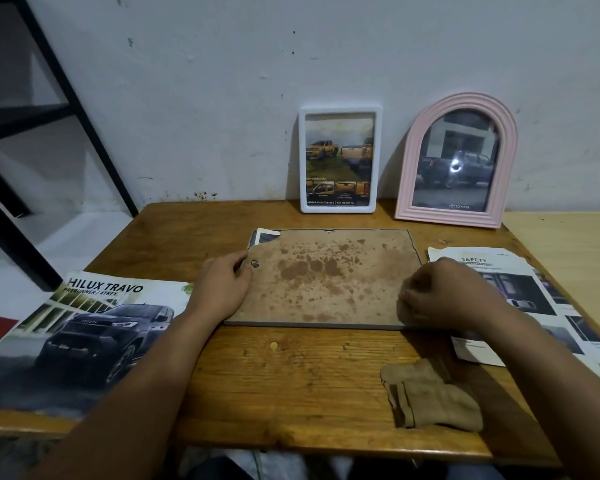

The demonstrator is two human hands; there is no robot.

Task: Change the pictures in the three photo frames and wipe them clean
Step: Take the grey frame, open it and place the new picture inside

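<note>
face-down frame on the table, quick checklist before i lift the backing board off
1. Frame lies flat, back up, on the table: ok.
2. Left hand rests on the frame's left edge to steady it: ok.
3. Right hand has its fingers curled at the lower right corner; whether a retaining tab is freed: cannot tell.
4. Backing board whole: not ok, its upper left corner is broken away and paper shows there.
5. Cloth lies near the front edge for wiping: ok.
6. Replacement pictures at hand: ok, brochure on the left, safety sheet on the right.
</note>
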